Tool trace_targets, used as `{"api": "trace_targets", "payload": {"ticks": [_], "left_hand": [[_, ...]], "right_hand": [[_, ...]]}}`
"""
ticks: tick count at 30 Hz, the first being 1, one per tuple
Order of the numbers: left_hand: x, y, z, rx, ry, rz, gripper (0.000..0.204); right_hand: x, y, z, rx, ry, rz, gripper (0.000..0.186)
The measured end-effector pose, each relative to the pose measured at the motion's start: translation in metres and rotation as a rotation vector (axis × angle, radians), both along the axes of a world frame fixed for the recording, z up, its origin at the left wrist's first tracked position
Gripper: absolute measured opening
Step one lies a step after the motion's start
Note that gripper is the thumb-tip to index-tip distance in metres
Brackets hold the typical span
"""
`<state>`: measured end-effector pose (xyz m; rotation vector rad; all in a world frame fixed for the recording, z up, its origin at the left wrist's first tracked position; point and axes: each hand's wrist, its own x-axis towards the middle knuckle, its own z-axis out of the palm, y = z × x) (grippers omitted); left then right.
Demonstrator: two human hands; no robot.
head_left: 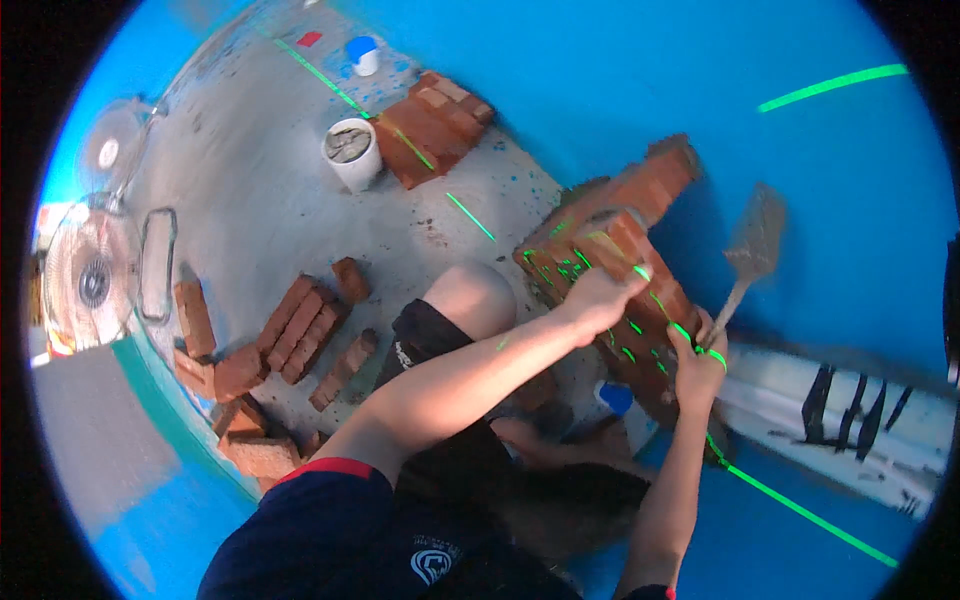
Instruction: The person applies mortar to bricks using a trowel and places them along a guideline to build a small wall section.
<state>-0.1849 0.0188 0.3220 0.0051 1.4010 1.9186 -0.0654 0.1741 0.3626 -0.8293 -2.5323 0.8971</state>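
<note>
My left hand (610, 295) is closed at the face of a stepped red brick structure (650, 180), just below an upper brick (625, 240); what its fingers grip is unclear. My right hand (700, 355) is wrapped round the handle of a mortar-smeared trowel (755, 230), whose blade points up over the blue surface (840, 200) beside the bricks. Bright green lines cross the brickwork and both hands. My bent knee (465, 295) is left of the structure.
Loose bricks (305, 325) lie at left on grey board (230, 190), near standing fans (95, 280). A mortar bucket (350, 170), a small brick stack (430, 130) and a blue-white cup (362, 55) are farther back. Another cup (615, 398) and a long pale taped strip (830, 420) are at lower right.
</note>
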Motion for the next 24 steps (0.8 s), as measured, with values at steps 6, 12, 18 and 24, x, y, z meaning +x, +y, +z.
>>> {"api": "trace_targets", "payload": {"ticks": [6, 12, 18, 24], "left_hand": [[-0.01, -0.003, -0.019, -0.046, 0.014, 0.002, 0.056], [-0.012, -0.008, -0.018, -0.193, 0.102, -0.086, 0.057], [-0.019, -0.022, -0.028, -0.365, 0.456, 0.171, 0.052], [-0.015, -0.039, -0.006, -0.426, 0.775, 0.257, 0.044]], "right_hand": [[-0.003, -0.002, 0.012, -0.171, 0.069, 0.019, 0.064], [0.047, 0.002, 0.033, -0.01, 0.108, -0.065, 0.05], [0.11, -0.023, 0.065, -0.1, 0.108, -0.116, 0.043], [0.138, -0.049, 0.115, -0.264, 0.079, -0.326, 0.036]]}}
